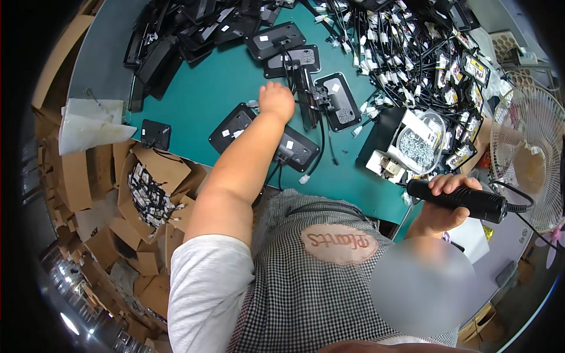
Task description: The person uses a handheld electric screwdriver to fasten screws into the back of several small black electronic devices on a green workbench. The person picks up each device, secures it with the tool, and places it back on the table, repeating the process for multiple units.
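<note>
My left hand reaches out over the green table, fingers curled down on a black rectangular device panel with white stickers and a cable; what the fingers grip is hidden. Three similar black panels lie just beyond and to the right of it. My right hand is closed around a black electric screwdriver, held near the table's front right edge, its cord trailing right.
A heap of black panels fills the far left. Tangled black cables with white connectors cover the far right. A clear tub of screws sits on a white box. Cardboard boxes stand at left, a white fan at right.
</note>
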